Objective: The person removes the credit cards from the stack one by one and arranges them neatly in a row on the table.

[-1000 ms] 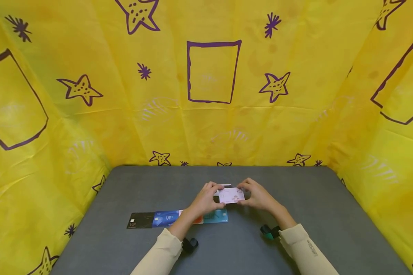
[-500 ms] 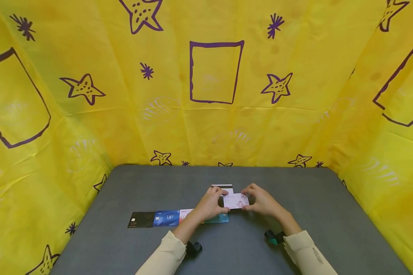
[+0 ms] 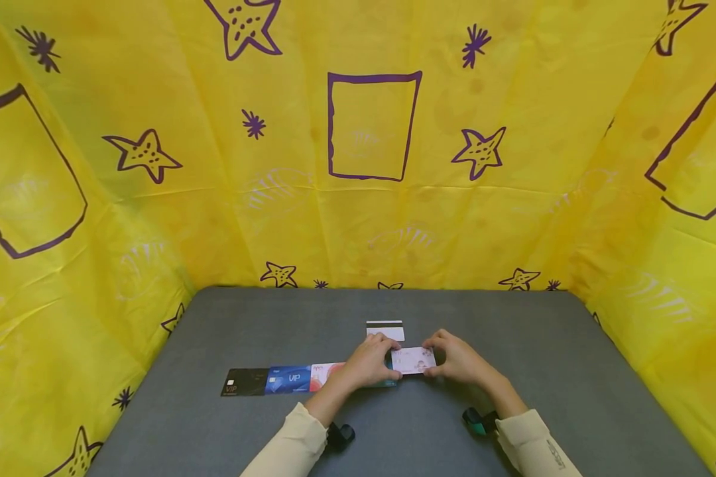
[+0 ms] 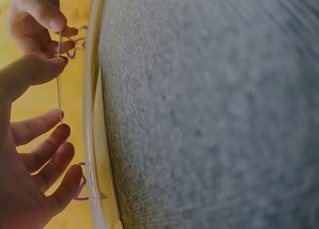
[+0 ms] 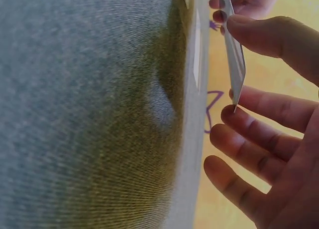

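Between both hands is a pale pink card (image 3: 413, 360), held by its two short ends. My left hand (image 3: 370, 361) pinches the left end between thumb and fingertips, and my right hand (image 3: 456, 358) pinches the right end the same way. Seen edge-on in the left wrist view, the card (image 4: 59, 89) is a thin line above the table. In the right wrist view the card (image 5: 234, 59) spans from thumb to fingertips. Left of it lies a row of cards: a black card (image 3: 244, 382), a blue card (image 3: 291, 379), a pink-red card (image 3: 322, 374) and a teal one mostly behind my left hand.
A white card (image 3: 385, 331) with a black stripe lies face down just beyond my left hand. All of this is on a dark grey table (image 3: 501, 318). Yellow cloth (image 3: 358, 232) with purple drawings encloses its back and sides.
Both hands have brought the pale pink card nearer to me and slightly right. The striped white card, partly covered before, now shows more fully behind them.
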Available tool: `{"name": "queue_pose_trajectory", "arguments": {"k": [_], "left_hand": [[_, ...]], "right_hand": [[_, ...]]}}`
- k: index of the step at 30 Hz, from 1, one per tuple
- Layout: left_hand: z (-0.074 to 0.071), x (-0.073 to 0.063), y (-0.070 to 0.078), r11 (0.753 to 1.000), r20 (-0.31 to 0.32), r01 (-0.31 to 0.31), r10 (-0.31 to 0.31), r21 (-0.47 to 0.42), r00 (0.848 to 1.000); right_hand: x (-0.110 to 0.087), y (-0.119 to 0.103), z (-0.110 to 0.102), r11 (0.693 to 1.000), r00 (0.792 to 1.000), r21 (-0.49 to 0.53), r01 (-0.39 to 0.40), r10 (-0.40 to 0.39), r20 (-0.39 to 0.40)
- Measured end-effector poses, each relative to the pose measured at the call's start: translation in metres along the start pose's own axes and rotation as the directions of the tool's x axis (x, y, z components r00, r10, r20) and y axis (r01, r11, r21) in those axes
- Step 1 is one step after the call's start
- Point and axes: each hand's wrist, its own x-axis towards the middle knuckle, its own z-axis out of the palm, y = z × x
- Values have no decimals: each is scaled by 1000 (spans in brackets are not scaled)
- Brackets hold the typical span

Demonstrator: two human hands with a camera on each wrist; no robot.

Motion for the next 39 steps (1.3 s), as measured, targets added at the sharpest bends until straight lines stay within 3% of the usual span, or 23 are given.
{"name": "queue_pose_trajectory", "arguments": {"k": [7, 15, 30, 39], "left_hand": [[5, 0, 1, 1000, 22, -13, 13, 18, 1000], [7, 3, 4, 990, 41, -71, 67, 121, 997], [13, 6, 5, 988, 77, -50, 39, 145, 996], [12, 4, 6, 988, 90, -44, 31, 150, 995]], "right_hand": [[-3, 2, 2, 1000, 1000, 6, -8, 7, 19], [-6, 6, 7, 1000, 999, 18, -9, 8, 37], [-8, 6, 12, 999, 999, -40, 12, -11, 35], [-10, 1, 16, 996, 1000, -92, -17, 19, 17]]}}
